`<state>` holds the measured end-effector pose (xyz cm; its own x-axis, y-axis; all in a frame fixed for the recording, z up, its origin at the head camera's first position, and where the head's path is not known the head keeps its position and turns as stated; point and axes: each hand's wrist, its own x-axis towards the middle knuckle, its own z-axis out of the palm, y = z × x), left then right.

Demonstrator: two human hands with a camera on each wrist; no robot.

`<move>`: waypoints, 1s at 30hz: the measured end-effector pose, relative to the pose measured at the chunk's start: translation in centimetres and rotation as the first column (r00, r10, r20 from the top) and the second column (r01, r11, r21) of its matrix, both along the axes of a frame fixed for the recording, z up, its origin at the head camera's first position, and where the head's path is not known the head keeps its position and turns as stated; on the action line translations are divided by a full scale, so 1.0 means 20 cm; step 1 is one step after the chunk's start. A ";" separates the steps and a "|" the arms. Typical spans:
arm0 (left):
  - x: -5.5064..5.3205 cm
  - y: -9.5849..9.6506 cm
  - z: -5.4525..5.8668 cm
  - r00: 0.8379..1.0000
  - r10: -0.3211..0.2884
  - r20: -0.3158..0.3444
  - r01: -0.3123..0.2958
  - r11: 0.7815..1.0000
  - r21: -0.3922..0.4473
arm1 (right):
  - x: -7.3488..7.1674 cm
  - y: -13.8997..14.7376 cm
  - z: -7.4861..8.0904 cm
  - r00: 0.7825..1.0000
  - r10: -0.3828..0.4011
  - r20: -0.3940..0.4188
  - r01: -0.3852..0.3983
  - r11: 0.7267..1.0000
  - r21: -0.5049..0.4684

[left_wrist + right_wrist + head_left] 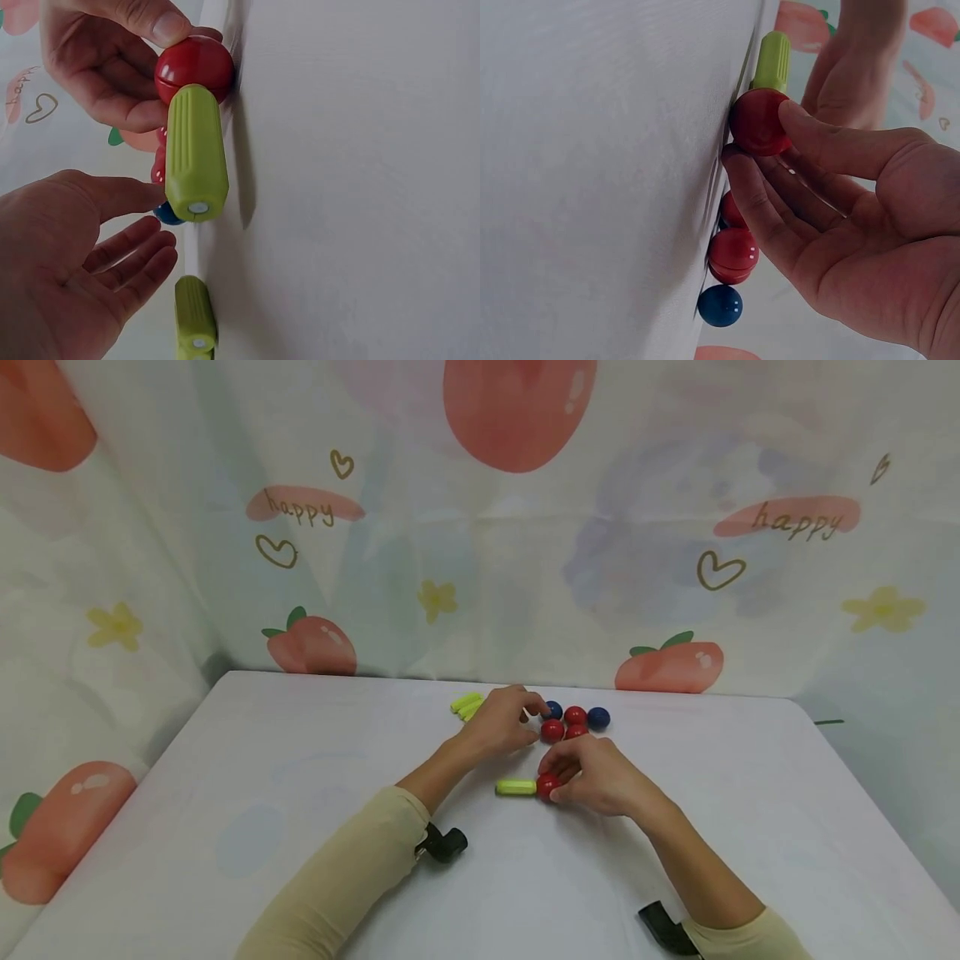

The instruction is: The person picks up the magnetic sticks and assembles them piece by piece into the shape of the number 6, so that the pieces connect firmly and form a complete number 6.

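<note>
My right hand pinches a glossy red ball between thumb and fingers, low over the white table. End to end with that ball is a short lime-green ribbed rod, pointing left. A pale round disc shows on the rod's free end in the left wrist view. Further back, my left hand has its fingers loosely bent beside a blue ball; whether a finger touches it I cannot tell. Several red balls and another blue ball cluster there, partly hidden by the hands.
More lime-green rods lie at the back of the table, partly behind the left hand. A printed cloth hangs behind the table's far edge. Black wrist cameras sit on both forearms.
</note>
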<state>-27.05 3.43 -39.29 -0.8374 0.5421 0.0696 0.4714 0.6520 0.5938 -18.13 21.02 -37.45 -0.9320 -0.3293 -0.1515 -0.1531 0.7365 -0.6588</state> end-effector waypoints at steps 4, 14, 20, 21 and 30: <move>-0.01 0.03 0.00 0.999 -0.043 0.004 0.043 0.999 -0.011 | 0.00 0.00 0.00 1.000 0.008 -0.006 -0.008 1.000 -0.006; 0.01 0.04 -0.01 0.999 -0.025 0.028 0.025 1.000 0.001 | 0.00 0.00 0.00 1.000 -0.006 0.000 0.006 1.000 0.010; 0.01 0.03 -0.02 0.998 -0.026 0.056 0.024 0.999 0.037 | 0.00 0.00 0.00 1.000 -0.003 -0.006 0.003 1.000 0.017; 0.01 0.03 -0.02 0.998 -0.029 0.060 0.027 0.999 0.042 | 0.00 0.00 0.00 1.000 -0.004 -0.007 0.004 1.000 0.018; 0.02 0.01 -0.03 0.997 -0.060 0.042 0.060 0.998 0.000 | 0.00 -0.01 0.00 1.000 -0.005 0.004 0.005 1.000 0.004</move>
<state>-26.69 3.68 -39.89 -0.8055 0.5916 0.0346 0.4848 0.6243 0.6125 -18.05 20.91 -37.42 -0.9331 -0.3240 -0.1561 -0.1470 0.7397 -0.6566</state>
